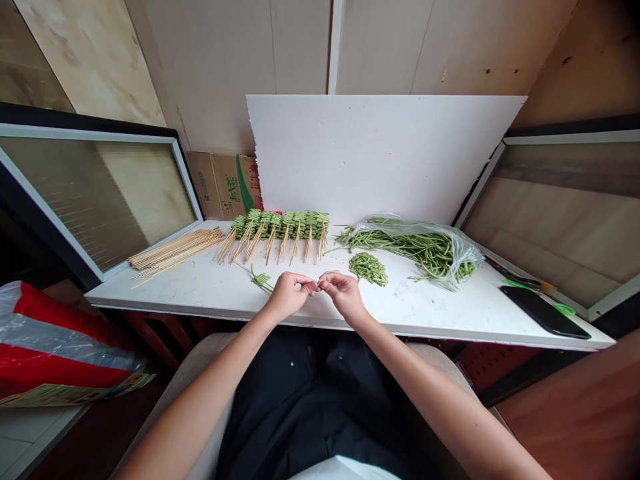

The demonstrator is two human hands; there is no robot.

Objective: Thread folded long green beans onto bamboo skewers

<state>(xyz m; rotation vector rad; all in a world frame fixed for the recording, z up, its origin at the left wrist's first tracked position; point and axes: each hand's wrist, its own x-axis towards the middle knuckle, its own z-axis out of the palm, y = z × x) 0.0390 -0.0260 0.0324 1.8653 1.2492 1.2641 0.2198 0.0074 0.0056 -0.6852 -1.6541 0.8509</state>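
Observation:
My left hand (293,293) and my right hand (343,293) meet fingertip to fingertip just over the table's front part. Both are closed in a pinch on a green bean, of which only a tiny bit shows between the fingers. Left of my left hand lies a skewer with a few green bean pieces (260,279) on it. Just beyond my right hand is a small heap of short-cut bean pieces (369,268). Farther right, long green beans (425,248) spill from a clear plastic bag (463,257).
Filled bean skewers (283,227) stand in a row at the back, sticks pointing toward me. Bare bamboo skewers (175,252) lie at the left. A black phone (545,310) rests on the white table (430,313) at the right. Behind are a carton (223,183) and a white board (380,157).

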